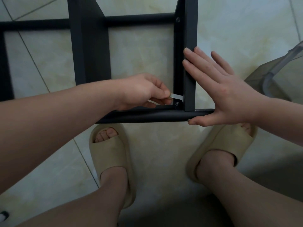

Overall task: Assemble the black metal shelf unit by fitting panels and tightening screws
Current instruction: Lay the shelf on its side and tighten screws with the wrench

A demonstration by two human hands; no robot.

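The black metal shelf frame point(89, 46) stands on the tiled floor, with an upright panel point(191, 89) meeting a round bottom bar point(147, 116) at the near right corner. My left hand point(141, 91) pinches a small silver wrench point(176, 96) whose tip points at the screw point(177, 104) in that corner. My right hand point(218, 89) lies flat with straight fingers against the outer side of the upright panel, thumb under the end of the bar. Another screw point(178, 19) sits higher up on the same panel.
My two feet in beige slippers point(111, 154) point(224, 145) stand just below the bar. A translucent grey plastic stool or bin point(278, 69) stands at the right edge. A small black-and-white object point(3, 216) lies at the bottom left.
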